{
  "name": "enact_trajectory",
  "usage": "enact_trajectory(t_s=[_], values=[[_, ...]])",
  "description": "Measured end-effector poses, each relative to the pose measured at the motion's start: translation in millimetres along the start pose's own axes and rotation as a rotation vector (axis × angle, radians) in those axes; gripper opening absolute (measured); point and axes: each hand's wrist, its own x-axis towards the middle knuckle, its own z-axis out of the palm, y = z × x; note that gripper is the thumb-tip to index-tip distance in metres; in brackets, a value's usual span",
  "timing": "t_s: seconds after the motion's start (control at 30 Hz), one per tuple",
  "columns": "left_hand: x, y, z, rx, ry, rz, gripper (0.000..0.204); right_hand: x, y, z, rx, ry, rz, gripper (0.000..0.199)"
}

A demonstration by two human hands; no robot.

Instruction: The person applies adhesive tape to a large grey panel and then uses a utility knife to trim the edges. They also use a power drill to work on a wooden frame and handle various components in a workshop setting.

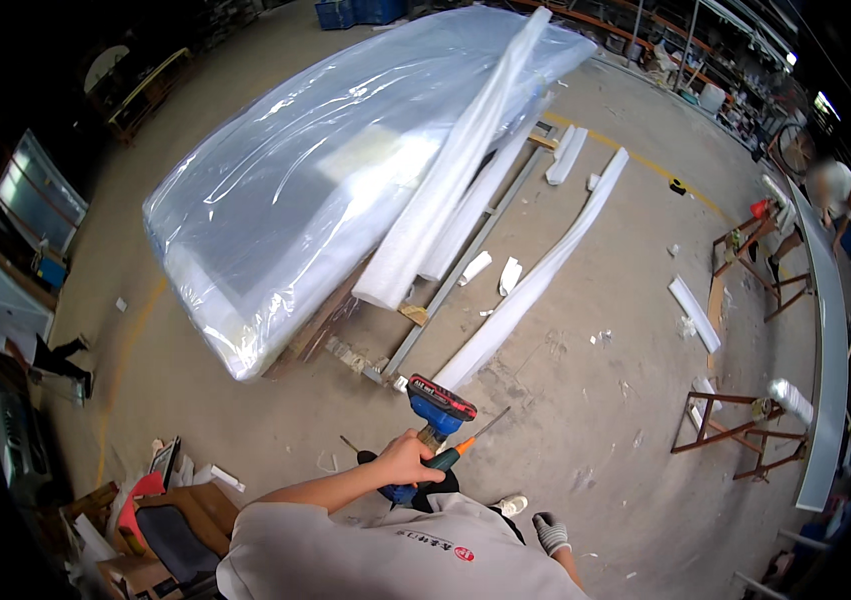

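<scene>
My bare left hand (405, 459) is closed in front of my waist. It grips a blue cordless drill (433, 425), turned so that its red and black battery points up. In the same grip is a screwdriver (444, 458) with a dark green and orange handle, its long shaft angled up to the right. At my right side hangs my right hand (551, 533), in a grey and white striped glove. Nothing shows in it, and its small, partly turned-away fingers do not show whether they are apart or curled.
Ahead lies a big pallet load (275, 190) under clear plastic, with white foam-wrapped lengths (460, 170) on it. A metal rail (465, 265) and a long white foam strip (545, 275) lie beside it. Cardboard boxes (195, 515) stand at lower left. Rightward, a person (830, 195) stands by a long panel (827, 350) on trestles.
</scene>
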Motion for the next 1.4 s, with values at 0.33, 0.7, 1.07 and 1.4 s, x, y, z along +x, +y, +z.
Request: enact_trajectory(t_s=[0.33,0.7,1.07,1.4], values=[[25.9,188.9,215.1,0.351,-0.29,0.335,0.039,-90.2,297.2,-39.3,0.328,0.317,0.317,0.035],[48.7,396.8,485.9,0.715,-0.723,0.588,0.04,-198.7,393.8,-160.8,0.831,0.8,0.544,0.044],[103.9,585.2,781.8,0.894,-1.04,0.915,0.032,-200.3,566.7,-323.3,1.084,1.025,0.603,0.047],[99.9,775.9,1024.2,0.925,-1.065,1.142,0.034,-231.3,739.3,-346.6,1.482,0.941,0.873,0.028]])
